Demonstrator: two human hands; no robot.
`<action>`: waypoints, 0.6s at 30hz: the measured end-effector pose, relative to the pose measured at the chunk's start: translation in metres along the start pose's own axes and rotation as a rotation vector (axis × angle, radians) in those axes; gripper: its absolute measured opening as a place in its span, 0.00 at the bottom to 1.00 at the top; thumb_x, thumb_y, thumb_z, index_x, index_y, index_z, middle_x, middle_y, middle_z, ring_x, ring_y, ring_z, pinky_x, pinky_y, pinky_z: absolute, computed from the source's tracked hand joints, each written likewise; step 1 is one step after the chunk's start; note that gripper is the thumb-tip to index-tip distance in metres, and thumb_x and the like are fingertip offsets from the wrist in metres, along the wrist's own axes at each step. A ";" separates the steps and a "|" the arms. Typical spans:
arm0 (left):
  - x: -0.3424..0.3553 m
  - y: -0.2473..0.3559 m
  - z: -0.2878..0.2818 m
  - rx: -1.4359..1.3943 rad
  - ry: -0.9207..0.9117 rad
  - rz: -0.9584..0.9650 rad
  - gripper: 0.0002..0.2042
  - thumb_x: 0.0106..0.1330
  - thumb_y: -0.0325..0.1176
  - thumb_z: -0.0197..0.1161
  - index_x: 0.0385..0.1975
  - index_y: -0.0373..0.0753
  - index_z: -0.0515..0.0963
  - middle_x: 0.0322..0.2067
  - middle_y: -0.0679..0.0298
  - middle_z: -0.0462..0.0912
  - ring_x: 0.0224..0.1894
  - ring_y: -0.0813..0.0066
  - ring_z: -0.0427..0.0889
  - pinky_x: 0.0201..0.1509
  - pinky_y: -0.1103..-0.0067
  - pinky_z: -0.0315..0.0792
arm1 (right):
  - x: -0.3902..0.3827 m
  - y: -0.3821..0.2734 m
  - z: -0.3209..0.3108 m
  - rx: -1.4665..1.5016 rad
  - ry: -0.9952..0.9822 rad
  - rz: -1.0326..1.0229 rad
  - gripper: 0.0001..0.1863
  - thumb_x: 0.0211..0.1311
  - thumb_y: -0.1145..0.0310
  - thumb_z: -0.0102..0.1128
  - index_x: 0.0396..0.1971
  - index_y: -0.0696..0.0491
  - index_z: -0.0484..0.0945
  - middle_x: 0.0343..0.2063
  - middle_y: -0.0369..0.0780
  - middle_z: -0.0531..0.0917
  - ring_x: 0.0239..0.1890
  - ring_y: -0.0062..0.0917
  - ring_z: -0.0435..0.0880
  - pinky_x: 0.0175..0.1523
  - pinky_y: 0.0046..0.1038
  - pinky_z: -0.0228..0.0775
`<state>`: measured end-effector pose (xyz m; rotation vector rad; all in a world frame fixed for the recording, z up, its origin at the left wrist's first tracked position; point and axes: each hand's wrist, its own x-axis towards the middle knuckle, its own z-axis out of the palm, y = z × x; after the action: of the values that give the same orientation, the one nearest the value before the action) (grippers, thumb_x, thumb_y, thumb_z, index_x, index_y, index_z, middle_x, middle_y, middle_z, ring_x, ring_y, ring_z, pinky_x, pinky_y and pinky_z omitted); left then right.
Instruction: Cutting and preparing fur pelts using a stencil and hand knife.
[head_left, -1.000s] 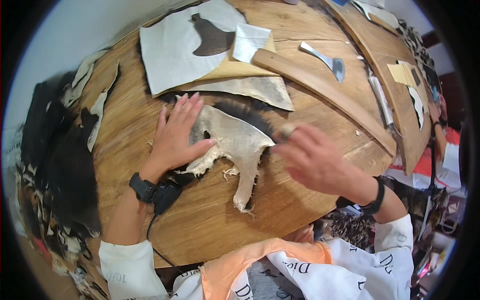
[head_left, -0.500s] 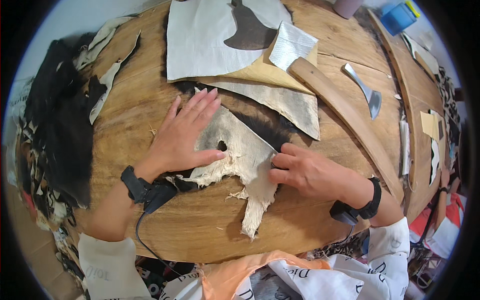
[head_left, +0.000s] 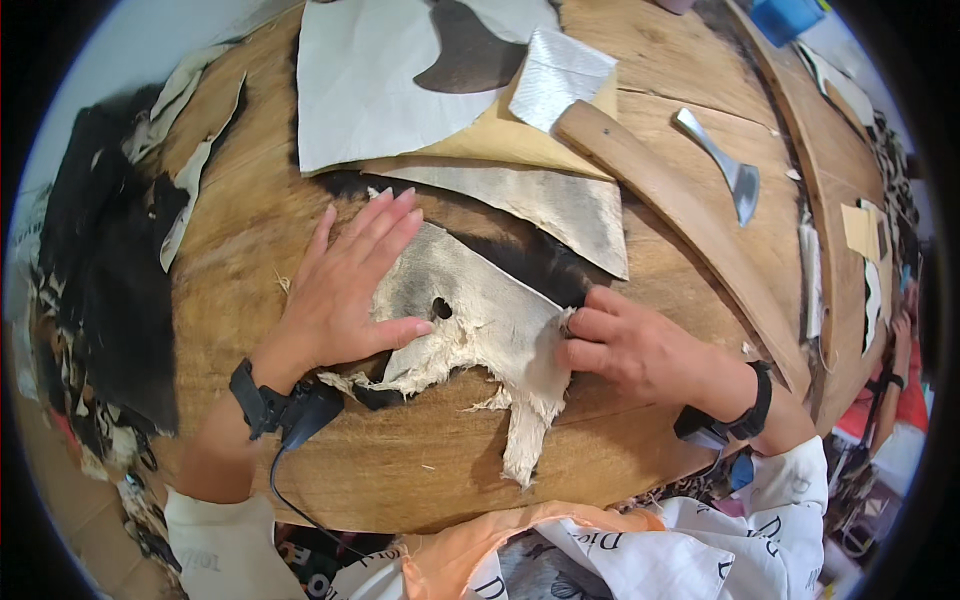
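In front of me lies a piece of fur hide (head_left: 480, 300), pale skin side up, with ragged lower edges, a small hole and dark hair along its upper edge. My left hand (head_left: 350, 280) lies flat over its left part, fingers spread. At the hide's right edge, my right hand (head_left: 630, 340) has its fingers curled and pinched on the border. Just beyond is another hide piece (head_left: 530, 205), pale on top, partly under tan paper. What the right fingertips press on underneath is hidden.
A curved wooden bar (head_left: 680, 220) lies at right, beside a metal blade (head_left: 735, 175). White sheets (head_left: 370, 90) at the back carry a dark, wide-bladed tool (head_left: 465, 50) and a silvery pad (head_left: 562, 80). Black fur (head_left: 110, 270) piles up at left. Another person's arm (head_left: 895, 375) shows far right.
The view has shifted slightly, so the things at the back appear farther left. My right hand still grips the hide's right edge, and my left hand stays flat on it.
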<state>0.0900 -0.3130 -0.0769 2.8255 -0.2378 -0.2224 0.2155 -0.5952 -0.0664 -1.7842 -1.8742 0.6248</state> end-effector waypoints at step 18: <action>0.011 0.067 -0.012 0.126 -0.098 0.163 0.28 0.63 0.49 0.48 0.62 0.46 0.58 0.65 0.62 0.50 0.68 0.60 0.46 0.61 0.45 0.38 | -0.024 -0.002 0.000 -0.362 0.585 0.378 0.12 0.40 0.78 0.56 0.29 0.53 0.72 0.27 0.39 0.71 0.33 0.33 0.72 0.37 0.30 0.67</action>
<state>0.0932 -0.3745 -0.0464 2.9027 -0.5190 -0.3202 0.2154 -0.6194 -0.0658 -2.2627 -1.3142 -0.1398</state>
